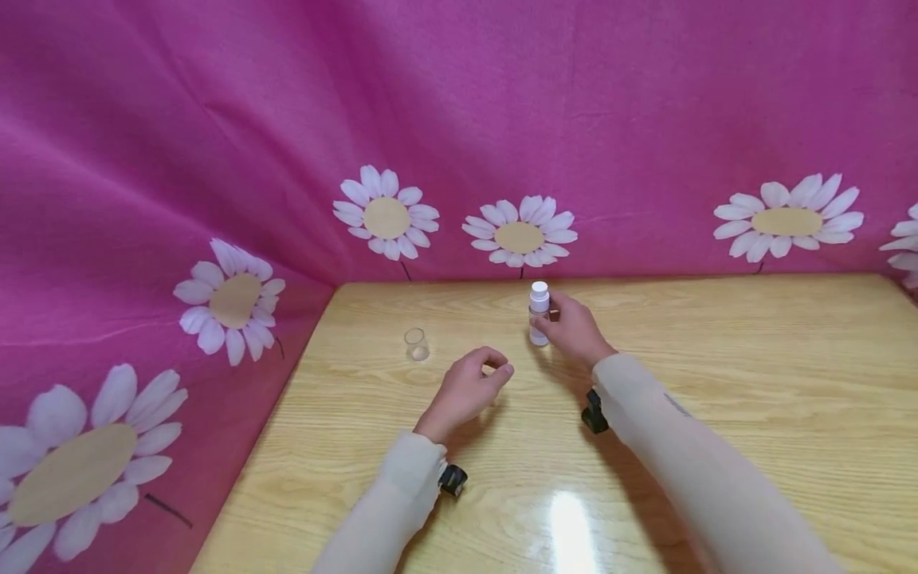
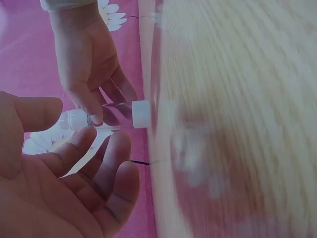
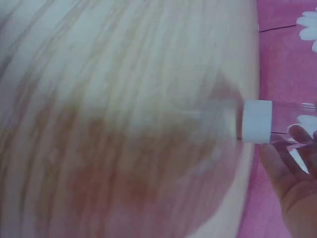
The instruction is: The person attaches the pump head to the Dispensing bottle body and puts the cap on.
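My right hand (image 1: 574, 328) holds a small clear bottle (image 1: 539, 317) with a white top and a white base, thumb and fingers around its middle. The bottle is upright at the far part of the table; whether its base touches the wood I cannot tell. In the left wrist view its white base (image 2: 141, 114) lies close to the tabletop, and the right hand (image 2: 91, 59) grips above it. My left hand (image 1: 468, 384) hovers nearer and to the left, fingers loosely bent, holding nothing. A small clear cup-shaped piece (image 1: 416, 344) stands left of both hands.
The wooden table (image 1: 753, 414) runs back to a pink cloth (image 1: 631, 119) with white daisies, which also hangs along the left side. Black wrist cameras (image 1: 594, 412) sit at both sleeves, and light glares on the front of the table.
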Demonstrator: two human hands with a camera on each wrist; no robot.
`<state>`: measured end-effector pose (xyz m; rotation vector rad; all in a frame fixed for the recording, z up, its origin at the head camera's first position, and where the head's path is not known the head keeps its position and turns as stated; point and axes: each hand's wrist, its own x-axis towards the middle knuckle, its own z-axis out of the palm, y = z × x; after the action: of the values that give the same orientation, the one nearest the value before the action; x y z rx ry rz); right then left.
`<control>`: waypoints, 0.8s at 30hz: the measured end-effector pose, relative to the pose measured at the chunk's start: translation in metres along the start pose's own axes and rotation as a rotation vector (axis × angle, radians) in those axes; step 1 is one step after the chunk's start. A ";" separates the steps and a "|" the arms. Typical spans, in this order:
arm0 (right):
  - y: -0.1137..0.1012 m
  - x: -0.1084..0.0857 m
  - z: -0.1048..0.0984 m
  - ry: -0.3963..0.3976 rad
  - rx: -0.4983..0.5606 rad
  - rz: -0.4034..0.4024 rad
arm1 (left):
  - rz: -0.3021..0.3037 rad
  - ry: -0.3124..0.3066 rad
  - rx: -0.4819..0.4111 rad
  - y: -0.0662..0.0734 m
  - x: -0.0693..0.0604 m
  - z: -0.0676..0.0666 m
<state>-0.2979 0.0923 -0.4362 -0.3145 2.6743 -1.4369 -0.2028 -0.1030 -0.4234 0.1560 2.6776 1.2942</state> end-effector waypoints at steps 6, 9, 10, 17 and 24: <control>0.002 0.005 0.003 -0.002 0.011 0.012 | 0.007 -0.024 0.007 0.003 0.004 0.003; 0.002 0.006 0.003 -0.006 0.004 0.011 | 0.011 -0.028 0.014 0.005 0.006 0.004; 0.001 0.007 0.002 -0.007 -0.001 0.005 | 0.010 -0.026 0.017 0.005 0.006 0.004; -0.001 0.009 0.000 -0.001 -0.007 0.002 | -0.008 -0.041 -0.001 0.006 0.008 0.001; 0.004 0.008 0.002 0.034 -0.009 -0.009 | 0.003 -0.029 -0.023 -0.002 0.008 -0.002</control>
<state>-0.3056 0.0913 -0.4399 -0.3056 2.7101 -1.4452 -0.2110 -0.1051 -0.4246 0.1753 2.6386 1.3126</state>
